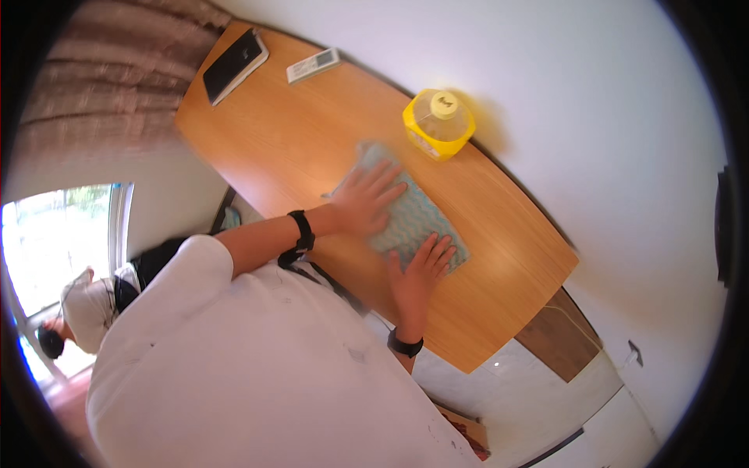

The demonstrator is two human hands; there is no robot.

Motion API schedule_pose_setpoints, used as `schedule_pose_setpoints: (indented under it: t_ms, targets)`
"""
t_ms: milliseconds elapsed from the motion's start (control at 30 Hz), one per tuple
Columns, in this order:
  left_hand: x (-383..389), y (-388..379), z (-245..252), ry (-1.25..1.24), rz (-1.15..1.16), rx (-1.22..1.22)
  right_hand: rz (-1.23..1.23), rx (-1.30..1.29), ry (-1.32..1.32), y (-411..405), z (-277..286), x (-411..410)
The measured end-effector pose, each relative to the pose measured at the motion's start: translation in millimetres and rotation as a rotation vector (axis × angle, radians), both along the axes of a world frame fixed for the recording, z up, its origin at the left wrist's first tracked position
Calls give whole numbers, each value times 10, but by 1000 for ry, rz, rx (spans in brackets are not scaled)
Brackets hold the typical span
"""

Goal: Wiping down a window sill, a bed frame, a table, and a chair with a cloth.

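Observation:
A light blue cloth with a white wavy pattern (pixel 418 219) lies spread on the wooden tabletop (pixel 281 117). My left hand (pixel 366 196), slightly blurred, rests flat on the cloth's far-left half with its fingers spread. On the near-right end of the same cloth lies my right hand (pixel 421 272), palm down, fingers apart. Neither hand is closed around anything. Beyond the cloth, close to the wall, stands a yellow plastic container with a pale yellow lid (pixel 439 124), some distance from both hands.
A dark-covered notebook (pixel 234 65) and a white remote control (pixel 313 65) lie at the table's far left. The white wall (pixel 544 105) runs along the back edge. Behind me to the left, another person (pixel 88 304) is by a bright window (pixel 58 245). A brown curtain (pixel 123 76) hangs beyond the left end.

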State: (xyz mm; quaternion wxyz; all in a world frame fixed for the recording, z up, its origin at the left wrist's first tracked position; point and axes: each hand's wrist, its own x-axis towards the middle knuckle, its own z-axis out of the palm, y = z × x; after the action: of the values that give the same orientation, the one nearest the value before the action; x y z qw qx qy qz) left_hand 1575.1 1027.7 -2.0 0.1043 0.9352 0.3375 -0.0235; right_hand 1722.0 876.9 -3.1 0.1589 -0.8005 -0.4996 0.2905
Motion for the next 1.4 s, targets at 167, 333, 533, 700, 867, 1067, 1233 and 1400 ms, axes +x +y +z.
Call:
schedule_pose_setpoints:
  t_ms: [167,333,533,700,867,1067,1233,1400]
  targets:
    - [85,-33,-138,-108,-31,-49,100,12,92,-264,53,239]
    - [-76,56,-124,-141,60,-22,308,16,158,25,7,457]
    - [-32,56,-188,-173,61,-51,330,-86,197,64,65,538]
    - [54,-16,-244,-95,127,-37,288,-61,160,-40,-114,528]
    - [257,-73,-74,-37,143,-16,189,-63,97,-3,79,491]
    - [250,-208,-50,15,165,30,119,-48,-27,27,172,319]
    - [300,-256,-8,-13,143,73,43,88,31,-125,176,337]
    - [281,-265,-19,69,166,70,108,124,76,-143,129,396]
